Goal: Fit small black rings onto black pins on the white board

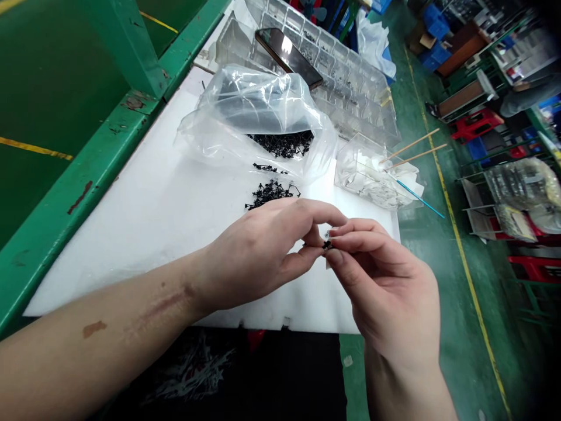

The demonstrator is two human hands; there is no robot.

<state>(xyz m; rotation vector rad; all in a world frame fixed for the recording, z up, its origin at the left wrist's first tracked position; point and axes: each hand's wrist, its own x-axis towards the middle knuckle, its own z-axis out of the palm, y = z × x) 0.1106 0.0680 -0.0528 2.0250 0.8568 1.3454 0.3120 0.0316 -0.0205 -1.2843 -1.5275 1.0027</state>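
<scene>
My left hand (pixel 263 251) and my right hand (pixel 390 280) meet over the front right of the white work surface (pixel 166 225). Between their fingertips is a small black plastic part (pixel 326 244), with a tiny light metallic piece (pixel 326 234) just above it. Both hands are closed in a pinch on the black part; the fingers cover much of it. Right behind my left hand lies a loose pile of small black parts (pixel 272 192). More of these black parts (pixel 284 143) spill from the mouth of a clear plastic bag (pixel 263 99).
A clear compartment tray (pixel 363 111) with small parts stands at the back, a phone (pixel 289 55) resting on it. At right, a clear box (pixel 350 169) holds white material, two wooden sticks (pixel 412 146) and a blue stick (pixel 421 199). A green metal frame (pixel 109 140) borders the left.
</scene>
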